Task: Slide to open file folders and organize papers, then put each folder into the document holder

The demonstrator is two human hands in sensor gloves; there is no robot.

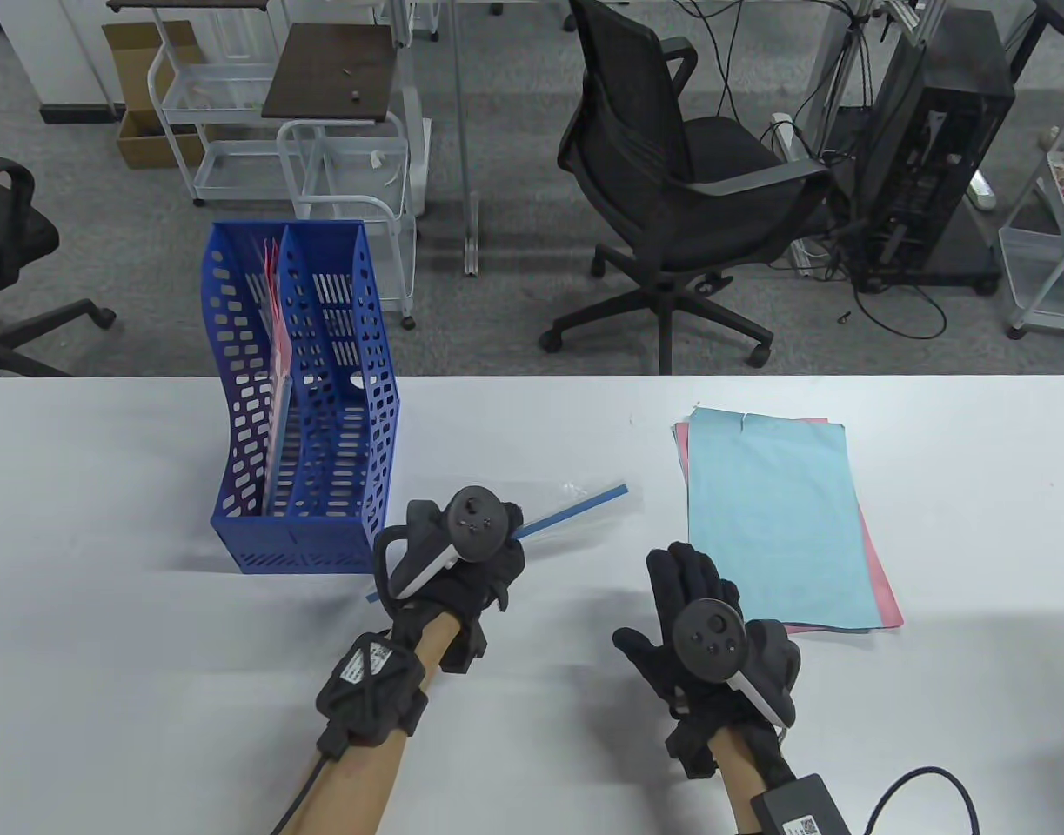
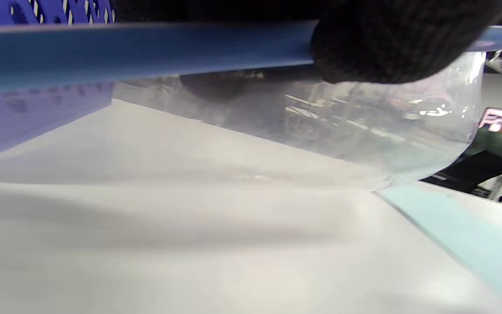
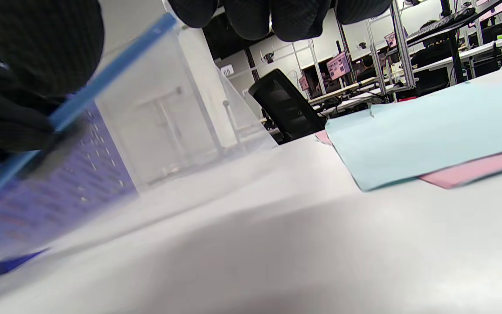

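A: What has my left hand [image 1: 458, 557] got?

B: Its fingers are curled round the blue slide bar [image 1: 575, 509] of a clear file folder [image 2: 364, 126], lifted edge-up over the white table [image 1: 149, 696], just right of the blue document holder [image 1: 301, 400].

A: I see the holder at the far left, with pink sheets standing in its left slot. My right hand [image 1: 714, 639]?

B: Flat near the table's near edge, fingers spread and relaxed, gripping nothing.

A: And the papers?

B: A light blue sheet [image 1: 775, 513] lies on a pink one [image 1: 884, 600], right of both hands, apart from your right hand.
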